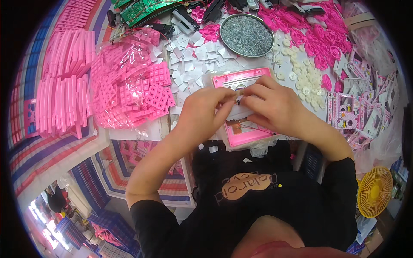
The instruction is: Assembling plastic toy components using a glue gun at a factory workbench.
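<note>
A pink rectangular plastic frame lies in front of me at the table's front edge, on a crumpled plastic bag. White and brownish parts and thin dark wires show inside it. My left hand is over the frame's left side, with thumb and forefinger pinched together near its middle. From the right, my right hand reaches over the frame with bent fingers meeting the left fingertips. A small piece is at the fingertips of both hands, mostly hidden, its kind unclear. Below the fingers shows a white part within the frame.
A round metal dish of small screws stands behind the frame. White paper squares, pink keypad pieces, stacked pink panels, cream discs, pink plastic parts, green circuit boards and printed cards surround it.
</note>
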